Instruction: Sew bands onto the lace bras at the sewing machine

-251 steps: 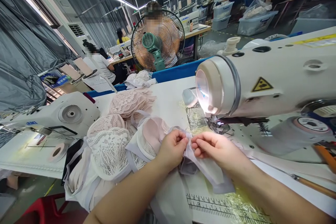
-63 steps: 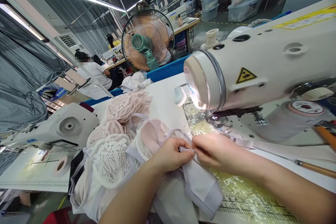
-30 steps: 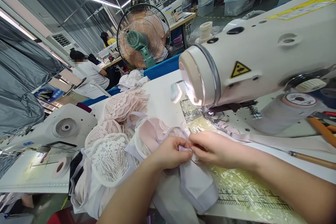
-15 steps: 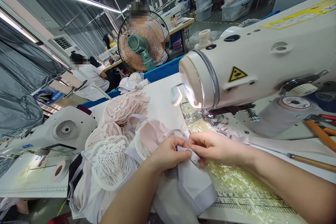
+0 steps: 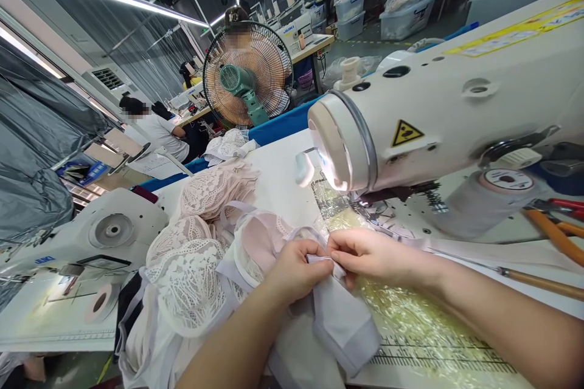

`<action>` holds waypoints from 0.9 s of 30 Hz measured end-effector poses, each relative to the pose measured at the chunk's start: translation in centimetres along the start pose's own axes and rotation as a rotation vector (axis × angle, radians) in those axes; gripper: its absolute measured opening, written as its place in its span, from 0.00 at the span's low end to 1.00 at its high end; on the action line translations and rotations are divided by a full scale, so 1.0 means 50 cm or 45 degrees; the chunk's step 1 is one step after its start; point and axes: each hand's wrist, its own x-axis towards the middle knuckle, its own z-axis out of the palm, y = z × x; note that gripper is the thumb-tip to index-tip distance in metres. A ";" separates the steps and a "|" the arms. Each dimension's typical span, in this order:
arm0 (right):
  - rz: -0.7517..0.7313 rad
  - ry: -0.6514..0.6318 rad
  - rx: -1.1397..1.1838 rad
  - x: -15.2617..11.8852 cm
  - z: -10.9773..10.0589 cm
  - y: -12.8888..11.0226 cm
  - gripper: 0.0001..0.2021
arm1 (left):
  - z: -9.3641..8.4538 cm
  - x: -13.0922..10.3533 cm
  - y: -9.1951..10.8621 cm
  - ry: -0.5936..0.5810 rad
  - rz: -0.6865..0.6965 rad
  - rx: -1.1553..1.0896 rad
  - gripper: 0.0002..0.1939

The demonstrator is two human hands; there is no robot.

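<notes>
A pale lilac-grey bra (image 5: 344, 322) hangs from my two hands over the front of the sewing table. My left hand (image 5: 298, 270) is closed, pinching the folded edge of its band between thumb and fingers. Right beside it, my right hand (image 5: 360, 255) pinches the same edge, and the fingertips nearly meet. Just left lies a pile of lace-cupped bras (image 5: 191, 285), with pink lace pieces (image 5: 214, 188) stacked behind. Beyond my hands stands the sewing machine head (image 5: 347, 140), its lamp lit.
A thread cone (image 5: 488, 200) sits under the machine arm. Orange-handled pliers (image 5: 552, 234) and a wooden-handled tool (image 5: 538, 282) lie at right. Another sewing machine (image 5: 109, 231) stands at left. Behind the table are a large fan (image 5: 249, 76) and a seated person (image 5: 157, 134).
The view has shifted slightly. Both hands keep their pinch on the bra's edge, and its hanging end has swung a little to the right.
</notes>
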 end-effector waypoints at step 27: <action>0.086 -0.004 0.279 0.002 0.009 -0.003 0.07 | -0.009 0.003 -0.007 -0.082 0.041 -0.157 0.06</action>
